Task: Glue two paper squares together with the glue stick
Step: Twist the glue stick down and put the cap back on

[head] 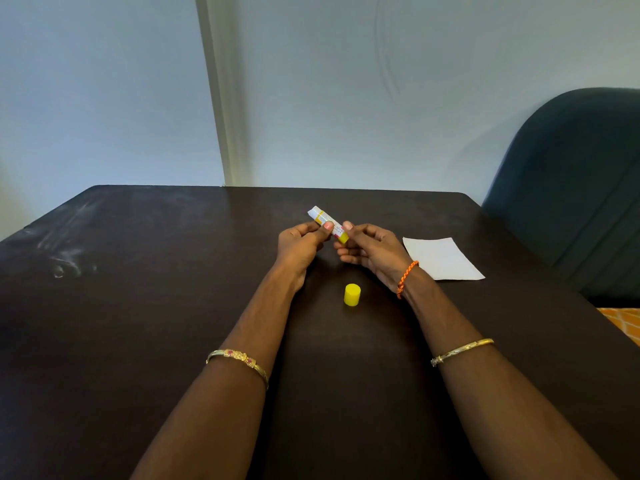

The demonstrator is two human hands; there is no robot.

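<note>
We hold the uncapped glue stick (328, 224) in both hands.
Left hand (300, 244) and right hand (370, 251) pinch it; our fingers hide its label, and the paper (441, 258) may be one sheet or two.

We held the glue stick (327, 224) in both hands (300, 242) (371, 249); its cap (352, 295) stood on the table (138, 289), paper (441, 258) nearby.

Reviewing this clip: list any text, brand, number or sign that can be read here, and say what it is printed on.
Glue stick label, held between left hand and right hand: small print and a red mark, too small and blurred to read.
Yellow cap, paper, table: no text visible.
</note>
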